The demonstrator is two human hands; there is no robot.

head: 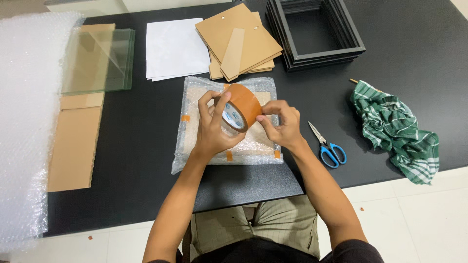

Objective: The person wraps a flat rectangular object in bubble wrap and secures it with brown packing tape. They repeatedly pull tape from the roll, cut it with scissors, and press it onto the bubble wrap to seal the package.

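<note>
Hands meet over a roll of brown packing tape (240,108): the left hand (213,127) grips the roll through its core, while the right hand (281,125) pinches at its outer edge (probably the loose end). Beneath lies a flat bubble-wrapped parcel (195,97), already fixed with several short tape strips, so wrapping looks mostly done, sealing unfinished. Blue-handled scissors (327,146) wait just beside the right wrist.
</note>
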